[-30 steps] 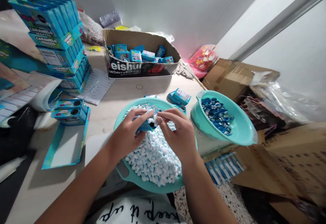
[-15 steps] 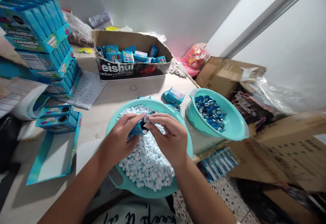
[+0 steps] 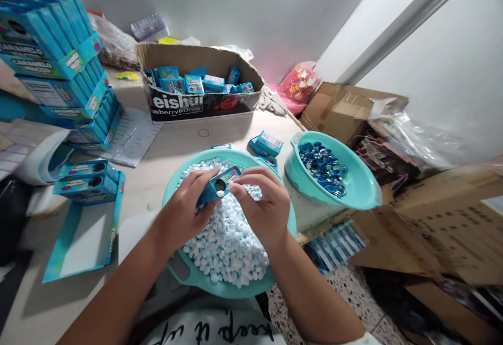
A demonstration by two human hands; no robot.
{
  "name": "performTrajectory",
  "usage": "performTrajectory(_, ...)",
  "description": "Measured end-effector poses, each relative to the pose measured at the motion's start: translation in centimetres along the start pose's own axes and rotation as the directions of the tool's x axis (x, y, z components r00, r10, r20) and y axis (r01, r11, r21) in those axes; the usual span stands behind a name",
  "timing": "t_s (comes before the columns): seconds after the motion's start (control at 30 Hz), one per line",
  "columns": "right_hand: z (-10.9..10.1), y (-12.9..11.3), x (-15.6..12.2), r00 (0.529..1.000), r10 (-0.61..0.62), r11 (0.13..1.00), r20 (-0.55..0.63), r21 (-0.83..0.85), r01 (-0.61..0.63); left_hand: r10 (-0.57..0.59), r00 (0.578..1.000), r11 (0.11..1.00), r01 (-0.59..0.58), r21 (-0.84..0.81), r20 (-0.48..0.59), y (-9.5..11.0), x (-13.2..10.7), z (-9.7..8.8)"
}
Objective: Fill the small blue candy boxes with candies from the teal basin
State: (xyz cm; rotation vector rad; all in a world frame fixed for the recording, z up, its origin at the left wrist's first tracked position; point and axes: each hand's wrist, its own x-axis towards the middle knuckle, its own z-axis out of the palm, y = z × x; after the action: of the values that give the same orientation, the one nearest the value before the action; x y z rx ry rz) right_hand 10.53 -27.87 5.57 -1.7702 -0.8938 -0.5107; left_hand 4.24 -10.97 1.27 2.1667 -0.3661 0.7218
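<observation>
Over a turquoise basin [image 3: 288, 219] heaped with small white candies [image 3: 231, 251], my left hand [image 3: 184, 209] grips a small blue candy box [image 3: 214, 188]. A dark round opening shows in the box's face, and one white candy sits at its lower edge. My right hand [image 3: 261, 198] is beside the box with thumb and fingertips pinched together around a small white candy, partly covered by the fingers.
An open carton [image 3: 204, 107] of blue boxes stands behind the basin. To the right a second turquoise basin [image 3: 361, 182] holds blue and silver discs. Stacked display boxes [image 3: 63, 93] rise at left, above a cardboard tray [image 3: 82, 245]. Loose blue boxes [image 3: 266, 144] lie behind.
The box has turned so its printed face and dark opening show more. My right fingertips have drawn back from the opening, slightly to the right.
</observation>
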Motion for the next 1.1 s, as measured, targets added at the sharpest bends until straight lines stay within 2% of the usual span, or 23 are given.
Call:
performTrajectory(0.1,-0.4,-0.2,0.3,0.991,-0.072,0.997,0.109,-0.025,0.075,0.006,1.000,1.000,-0.006,-0.021,-0.010,-0.1,0.1,0.0)
performTrajectory(0.2,-0.2,-0.1,0.3,0.993,-0.066,0.997,0.101,-0.037,0.070,0.003,1.000,0.999,-0.004,-0.040,-0.007,-0.2,0.2,0.1)
performTrajectory(0.4,0.4,-0.5,0.0,0.995,0.032,0.999,0.096,0.040,-0.036,0.009,1.000,0.998,-0.008,-0.060,0.006,-0.2,0.2,0.1)
performTrajectory(0.47,0.0,-0.3,0.0,0.991,0.125,0.988,0.054,0.083,-0.129,0.008,1.000,0.998,-0.008,-0.055,0.004,-0.1,0.3,0.0)
performTrajectory(0.53,-0.9,0.4,-0.1,0.971,0.235,0.970,0.038,0.050,-0.237,-0.004,1.000,0.999,0.004,-0.040,-0.010,0.0,0.3,-0.1)
performTrajectory(0.6,-2.1,1.3,-0.4,0.931,0.319,0.948,0.179,-0.050,-0.316,-0.031,0.999,0.999,0.031,-0.020,-0.029,0.1,0.4,-0.2)
performTrajectory(0.63,-2.7,1.8,-0.7,0.887,0.353,0.935,0.298,-0.088,-0.343,-0.044,0.998,0.999,0.043,-0.013,-0.035,0.1,0.4,-0.1)
performTrajectory(0.7,-3.7,2.5,-1.6,0.754,0.400,0.907,0.521,-0.109,-0.406,-0.057,0.998,0.998,0.057,-0.007,-0.036,0.1,0.4,-0.1)
performTrajectory(0.77,-4.3,2.8,-2.5,0.663,0.440,0.873,0.606,-0.116,-0.473,-0.058,0.998,0.998,0.057,-0.008,-0.032,0.1,0.3,-0.1)
performTrajectory(0.87,-4.5,2.5,-3.0,0.608,0.489,0.853,0.626,-0.198,-0.483,-0.072,0.997,0.997,0.072,0.003,-0.030,0.1,0.3,-0.1)
performTrajectory(0.97,-4.0,2.2,-2.5,0.565,0.496,0.866,0.660,-0.325,-0.381,-0.082,0.996,0.997,0.082,0.007,-0.025,0.1,0.2,-0.2)
performTrajectory(1.1,-3.0,2.5,-1.6,0.566,0.520,0.852,0.640,-0.441,-0.284,-0.060,0.998,0.998,0.060,0.001,-0.023,0.0,0.2,-0.2)
